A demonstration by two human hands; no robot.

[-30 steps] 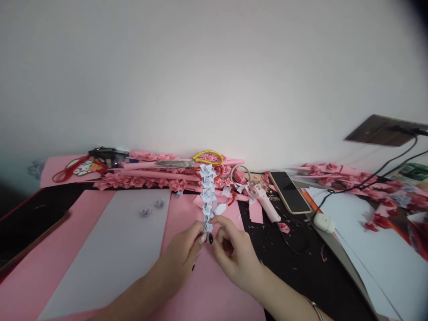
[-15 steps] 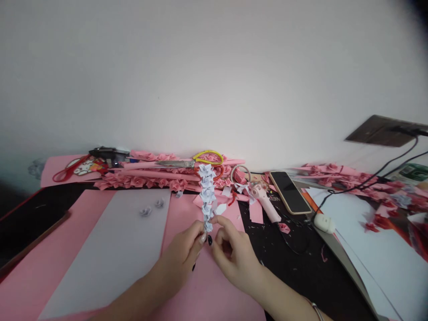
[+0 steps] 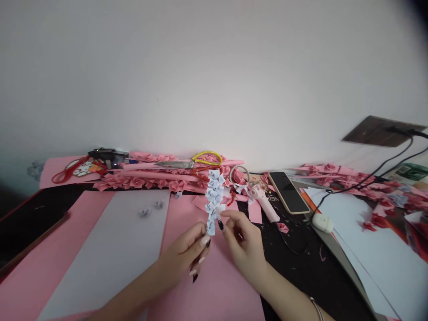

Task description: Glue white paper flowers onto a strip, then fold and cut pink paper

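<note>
My left hand (image 3: 183, 249) is closed in a pinch on the lower end of a white paper flower stalk (image 3: 215, 191). The stalk stands upright, with several small folded blooms stacked along it. Just right of its lower part is my right hand (image 3: 245, 240), thumb and index finger bent and slightly apart, with nothing visible held between them. Whether those fingertips touch the lower blooms is unclear. Beneath both hands lies pink paper (image 3: 207, 285). Two loose white paper flowers (image 3: 145, 212) rest on a pale sheet (image 3: 110, 249) to the left.
Pink paper flower stalks (image 3: 160, 183) line the wall, with yellow-and-red-handled scissors (image 3: 207, 157) on top. To the right are a pink glue gun (image 3: 265, 203), a phone (image 3: 289, 191), a white earphone case (image 3: 323, 222), cables and white paper (image 3: 364, 240).
The flower stalk has shifted slightly right and turned, its blooms facing differently. My right hand has moved a little right, and its thumb has risen closer to the index finger.
</note>
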